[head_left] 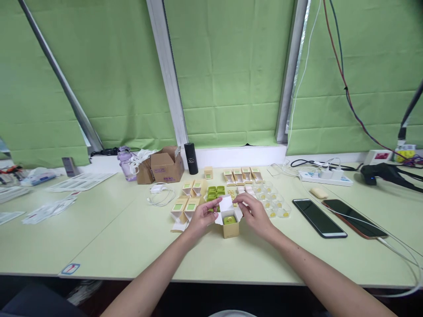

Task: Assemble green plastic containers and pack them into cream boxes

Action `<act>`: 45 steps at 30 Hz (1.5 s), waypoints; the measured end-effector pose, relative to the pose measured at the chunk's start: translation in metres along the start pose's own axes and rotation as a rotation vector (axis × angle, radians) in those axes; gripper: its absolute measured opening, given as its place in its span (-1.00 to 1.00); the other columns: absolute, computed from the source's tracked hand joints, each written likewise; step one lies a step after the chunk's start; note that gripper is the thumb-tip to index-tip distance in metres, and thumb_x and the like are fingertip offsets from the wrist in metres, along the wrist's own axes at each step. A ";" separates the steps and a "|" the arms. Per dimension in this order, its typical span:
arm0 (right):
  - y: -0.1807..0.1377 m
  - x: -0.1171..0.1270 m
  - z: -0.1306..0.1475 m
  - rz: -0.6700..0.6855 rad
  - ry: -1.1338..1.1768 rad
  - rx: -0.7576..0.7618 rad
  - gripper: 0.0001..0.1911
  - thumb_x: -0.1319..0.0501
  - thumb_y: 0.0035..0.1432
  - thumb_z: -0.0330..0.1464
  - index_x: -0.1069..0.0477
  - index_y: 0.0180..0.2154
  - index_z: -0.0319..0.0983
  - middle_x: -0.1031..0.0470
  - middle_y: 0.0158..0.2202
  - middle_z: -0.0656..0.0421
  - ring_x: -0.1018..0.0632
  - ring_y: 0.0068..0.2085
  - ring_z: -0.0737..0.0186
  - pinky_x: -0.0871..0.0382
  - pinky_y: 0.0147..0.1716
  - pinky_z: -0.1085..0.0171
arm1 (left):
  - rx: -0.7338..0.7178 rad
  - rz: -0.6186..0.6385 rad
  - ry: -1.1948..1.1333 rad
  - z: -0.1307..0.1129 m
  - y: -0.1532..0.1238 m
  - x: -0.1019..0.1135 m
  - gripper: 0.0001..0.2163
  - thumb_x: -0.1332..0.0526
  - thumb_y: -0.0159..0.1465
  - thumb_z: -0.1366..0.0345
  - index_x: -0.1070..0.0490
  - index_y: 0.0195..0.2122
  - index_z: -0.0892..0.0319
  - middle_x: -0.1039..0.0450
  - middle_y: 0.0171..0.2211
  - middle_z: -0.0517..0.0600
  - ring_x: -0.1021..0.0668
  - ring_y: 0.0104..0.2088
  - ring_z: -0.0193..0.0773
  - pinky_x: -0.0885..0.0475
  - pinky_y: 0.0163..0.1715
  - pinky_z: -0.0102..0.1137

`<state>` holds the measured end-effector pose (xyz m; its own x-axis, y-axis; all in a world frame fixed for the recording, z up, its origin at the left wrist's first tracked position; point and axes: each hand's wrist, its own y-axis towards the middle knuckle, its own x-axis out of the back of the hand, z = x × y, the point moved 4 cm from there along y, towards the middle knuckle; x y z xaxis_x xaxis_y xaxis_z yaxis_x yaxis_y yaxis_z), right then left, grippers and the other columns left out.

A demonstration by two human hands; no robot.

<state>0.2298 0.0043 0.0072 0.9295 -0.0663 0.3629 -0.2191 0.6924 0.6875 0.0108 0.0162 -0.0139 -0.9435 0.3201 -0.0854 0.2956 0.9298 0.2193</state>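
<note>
A small brown cardboard box point(231, 230) stands upright in front of me, its white lid and side flaps raised. Inside it sits a green square piece point(229, 220). My left hand point(204, 215) pinches the left edge of the raised lid between thumb and fingers. On the other side, my right hand point(253, 212) has its fingers closed at the lid's right edge. Behind the box are green square containers point(216, 190), partly hidden by my left hand. Clear plastic cups point(271, 200) with yellow bits lie to the right. Open small boxes point(183, 208) with green labels stand left.
More small boxes point(242, 176) stand in a row farther back. Two phones point(319, 218) lie at right, near a power strip point(325, 177) with cables. A black cylinder point(191, 158), a cardboard carton point(167, 165) and a purple bottle point(126, 165) line the back. A white charger point(158, 188) is at left.
</note>
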 end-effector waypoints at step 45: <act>-0.006 -0.020 -0.035 0.105 0.512 -0.578 -0.46 -0.14 -0.10 -0.33 -0.34 0.01 -0.12 -0.46 -0.21 0.24 -0.52 -0.47 0.31 -0.30 -0.69 0.39 | -0.035 0.094 -0.020 0.003 -0.005 -0.024 -0.40 -0.48 0.25 0.00 -0.30 0.20 0.09 -0.53 0.10 0.20 -0.60 0.10 0.04 -0.44 0.09 -0.17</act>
<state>0.2231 0.0267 -0.0262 0.9645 0.2628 -0.0248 -0.2545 0.9507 0.1774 0.0327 0.0042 -0.0163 -0.9085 0.4097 -0.0819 0.3772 0.8886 0.2611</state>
